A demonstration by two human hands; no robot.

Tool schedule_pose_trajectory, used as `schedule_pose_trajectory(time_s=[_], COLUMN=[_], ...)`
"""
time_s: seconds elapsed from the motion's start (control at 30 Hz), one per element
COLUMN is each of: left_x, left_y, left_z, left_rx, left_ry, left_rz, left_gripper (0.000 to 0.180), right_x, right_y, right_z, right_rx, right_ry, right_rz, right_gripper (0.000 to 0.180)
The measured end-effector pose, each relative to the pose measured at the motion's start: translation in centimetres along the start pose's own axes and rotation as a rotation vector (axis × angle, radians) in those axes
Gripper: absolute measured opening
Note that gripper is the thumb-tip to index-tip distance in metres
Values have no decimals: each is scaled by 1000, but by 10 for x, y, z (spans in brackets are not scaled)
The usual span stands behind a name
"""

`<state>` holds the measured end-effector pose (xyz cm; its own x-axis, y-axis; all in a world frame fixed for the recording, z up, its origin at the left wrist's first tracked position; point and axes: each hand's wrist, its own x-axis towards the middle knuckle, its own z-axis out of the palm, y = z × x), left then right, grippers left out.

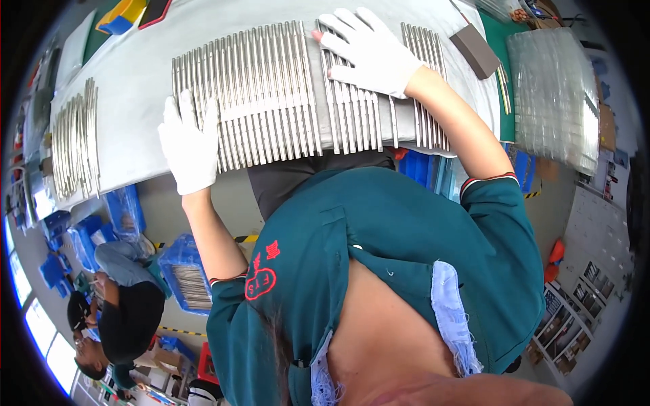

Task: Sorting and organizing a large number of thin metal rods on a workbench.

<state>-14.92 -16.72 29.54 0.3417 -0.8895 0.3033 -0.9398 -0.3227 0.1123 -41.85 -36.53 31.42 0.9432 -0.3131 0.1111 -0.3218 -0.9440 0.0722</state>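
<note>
While the right hand (372, 54) is spread over a narrower row (355, 118), the left hand (189, 139), thumb and fingers parted, covers the left edge of the wide row (254, 88), its rods (279, 78) lying right of that grip, long axes toward the body.

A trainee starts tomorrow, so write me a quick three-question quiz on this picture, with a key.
1. True or false: the left grip is bare.
2. Choose one. The dark block lies: A, on the floor; B, to the right of the right grip; C, under the left grip.
3. Fill in: the right grip lies over slim metal ____.

Key: 1, false, it wears a white glove; 2, B; 3, rods.
</note>
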Motion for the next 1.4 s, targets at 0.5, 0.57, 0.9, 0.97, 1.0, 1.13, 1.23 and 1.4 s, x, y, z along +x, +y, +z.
schedule_pose_trajectory(time_s=[0.5,0.57,0.9,0.97,1.0,1.13,1.23,1.4], left_x=[-5,-4,1,1,2,2,5,-4], left_y=[-18,-15,0,-2,-2,-4,1,-5], left_z=[2,1,-1,0,0,-1,-3,0], left_rx=[389,383,-7,-14,-17,-3,2,70], left_ry=[-65,-70,-71,-58,-58,-70,-82,84], left_rz=[406,378,-48,-33,-30,-24,-16,131], left_gripper=[42,43,51,51,51,50,50,45], right_x=[17,29,12,-4,-12,-34,-49,-96], right_y=[-14,-20,-13,-4,2,14,15,73], right_z=[9,19,8,11,11,5,-4,-31], right_rx=[15,-31,-27,-30,-30,-73,136,196], right_ry=[61,117,9,24,42,-18,86,261], right_rz=[-21,-49,16,38,56,70,234,588], right_gripper=[61,58,62,63,63,63,57,48])
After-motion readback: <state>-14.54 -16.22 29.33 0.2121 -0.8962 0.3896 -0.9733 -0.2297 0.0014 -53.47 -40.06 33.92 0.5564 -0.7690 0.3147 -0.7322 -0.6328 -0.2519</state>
